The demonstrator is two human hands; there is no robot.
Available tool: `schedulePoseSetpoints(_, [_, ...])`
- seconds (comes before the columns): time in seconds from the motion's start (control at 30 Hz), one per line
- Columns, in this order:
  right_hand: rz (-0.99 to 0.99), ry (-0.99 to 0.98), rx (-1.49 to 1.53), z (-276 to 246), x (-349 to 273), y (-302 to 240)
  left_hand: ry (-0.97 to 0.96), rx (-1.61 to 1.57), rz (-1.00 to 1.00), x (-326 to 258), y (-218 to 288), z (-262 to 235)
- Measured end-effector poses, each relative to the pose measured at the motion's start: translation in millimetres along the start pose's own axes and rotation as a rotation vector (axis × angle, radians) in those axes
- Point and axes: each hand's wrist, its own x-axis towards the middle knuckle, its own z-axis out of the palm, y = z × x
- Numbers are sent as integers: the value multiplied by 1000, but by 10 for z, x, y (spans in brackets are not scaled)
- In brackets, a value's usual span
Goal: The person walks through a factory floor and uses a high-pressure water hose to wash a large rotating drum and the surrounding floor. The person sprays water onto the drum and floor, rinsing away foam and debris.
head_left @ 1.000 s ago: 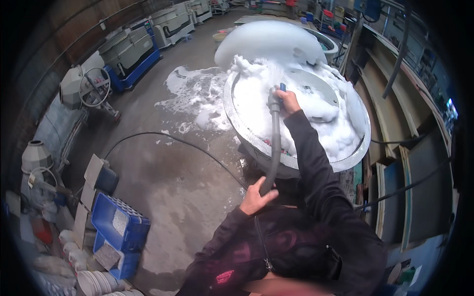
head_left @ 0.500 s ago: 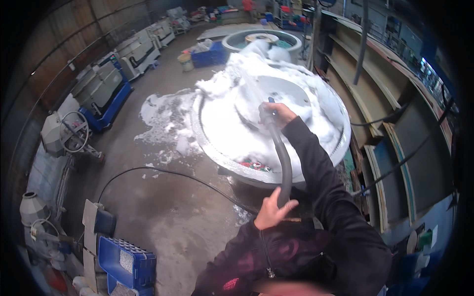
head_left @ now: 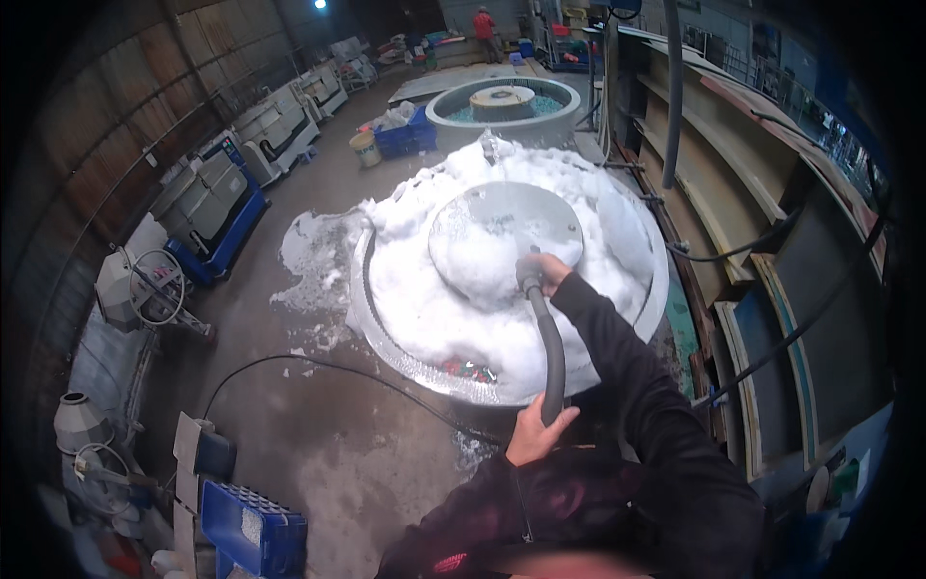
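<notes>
My right hand (head_left: 553,274) is closed around the nozzle end of a dark grey hose (head_left: 550,352), above a large round tub (head_left: 378,349). Nearer my body, my left hand (head_left: 533,434) grips the same hose lower down. White foam (head_left: 410,275) covers most of the tub's inside and heaps up against its rim. In the middle rises a round grey cover (head_left: 497,205), with foam over its near part. The nozzle points at that cover, and a faint spray seems to come from it. Small red and green pieces (head_left: 470,371) show through the foam by the near rim.
Spilled foam (head_left: 313,256) lies left of the tub, and a black cable (head_left: 318,359) crosses the floor. Behind stands a second round tub (head_left: 569,108). Wooden panels (head_left: 714,154) line the right; blue crates (head_left: 256,526) sit lower left. A person in red (head_left: 484,27) stands far back.
My view has tilted upward. The nozzle has swung from the far left toward the central cover. More of the cover shows, and the foam at the tub's back looks lower.
</notes>
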Motion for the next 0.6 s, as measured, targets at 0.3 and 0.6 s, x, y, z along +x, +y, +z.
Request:
schedulePoseSetpoints(0.3, [2,-76,-123,-335,179,-287,184,14,-12,344,63,687])
schedulePoseSetpoints(0.6, [-33,-530,-81,224,154,63,450,16,-35,17,38,960])
